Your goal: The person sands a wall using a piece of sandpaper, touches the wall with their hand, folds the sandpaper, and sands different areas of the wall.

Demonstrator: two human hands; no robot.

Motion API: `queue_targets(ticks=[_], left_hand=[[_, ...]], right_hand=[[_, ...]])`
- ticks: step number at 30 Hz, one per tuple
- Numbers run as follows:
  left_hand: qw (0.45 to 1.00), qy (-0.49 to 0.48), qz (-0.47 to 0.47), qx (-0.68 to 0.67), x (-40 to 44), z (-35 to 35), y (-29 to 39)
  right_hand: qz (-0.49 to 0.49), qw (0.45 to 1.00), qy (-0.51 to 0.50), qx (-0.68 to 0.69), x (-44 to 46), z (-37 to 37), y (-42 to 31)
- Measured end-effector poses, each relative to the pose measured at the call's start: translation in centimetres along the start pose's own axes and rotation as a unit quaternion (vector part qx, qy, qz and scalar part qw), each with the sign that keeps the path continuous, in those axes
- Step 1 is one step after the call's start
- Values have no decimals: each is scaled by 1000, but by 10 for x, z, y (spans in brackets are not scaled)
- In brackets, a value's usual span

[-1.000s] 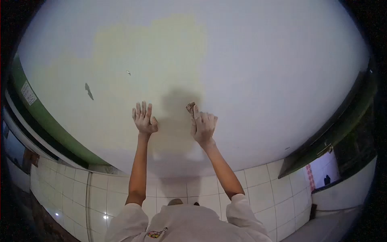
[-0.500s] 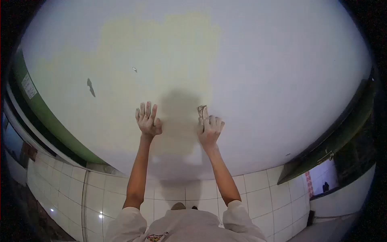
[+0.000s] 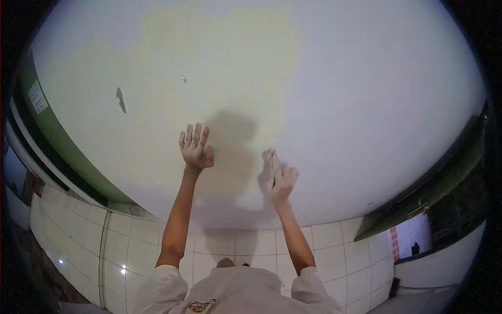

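Note:
My left hand (image 3: pixel 195 150) rests on the painted wall (image 3: pixel 345 94), palm toward it, with its fingers spread and nothing in it. Pale dust coats both hands. Lower and to the right, my right hand (image 3: pixel 283 180) points its index finger up the wall, the other fingers curled. Under that fingertip it pinches a small folded grey-brown piece (image 3: pixel 270 153) against the surface; most of this is hidden by the finger. A pale yellow patch (image 3: pixel 235 47) covers the wall's middle and left, and the right hand is near its lower right edge.
A dark chip (image 3: pixel 121 99) and a small pale chip (image 3: pixel 183 79) mark the wall. At left is a green frame (image 3: pixel 73 162) with a paper label (image 3: pixel 37 97). A dark green door (image 3: pixel 413 196) stands open at right. White floor tiles (image 3: pixel 334 259) lie below.
My right hand has slid down the wall and its index finger now covers more of the small piece. My left hand stays in nearly the same place; the view has shifted slightly.

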State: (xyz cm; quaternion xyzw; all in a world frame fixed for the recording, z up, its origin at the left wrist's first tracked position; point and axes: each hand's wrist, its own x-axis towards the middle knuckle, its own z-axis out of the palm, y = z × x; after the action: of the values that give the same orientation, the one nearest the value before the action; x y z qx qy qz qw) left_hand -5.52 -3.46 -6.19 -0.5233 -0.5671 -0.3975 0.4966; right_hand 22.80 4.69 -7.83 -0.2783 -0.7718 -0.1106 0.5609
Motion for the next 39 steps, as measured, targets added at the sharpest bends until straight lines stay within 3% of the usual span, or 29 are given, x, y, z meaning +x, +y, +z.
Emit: queue_targets(ticks=[5,7,12,14,16,20,24,29,33,39], left_hand=[[1000,5,27,-4,-1,3,-4],[1000,6,28,-7,-1,4,-5],[1000,2,21,-3,-4,4,-5],[1000,10,25,1,-8,10,-9],[1000,-5,22,20,-9,7,-9],[1000,5,18,-11,-4,5,-6],[1000,6,6,-5,-1,3,-2],[1000,10,0,-1,-2,3,-5],[1000,11,8,-16,1,2,-4],[1000,9,-4,-19,-1,1,-4]], right_hand=[[26,998,65,2,86,-2,-16],[35,999,23,3,83,15,-18],[27,998,-3,-48,-15,37,-11],[89,987,-133,-27,-69,39,-10],[73,984,-158,-32,-115,33,-6],[58,976,-209,-24,-120,15,-8],[73,995,-47,56,17,-8,-21],[42,998,42,37,112,-9,-34],[8,1000,-1,7,44,21,-20],[26,985,-168,-4,-123,33,4]])
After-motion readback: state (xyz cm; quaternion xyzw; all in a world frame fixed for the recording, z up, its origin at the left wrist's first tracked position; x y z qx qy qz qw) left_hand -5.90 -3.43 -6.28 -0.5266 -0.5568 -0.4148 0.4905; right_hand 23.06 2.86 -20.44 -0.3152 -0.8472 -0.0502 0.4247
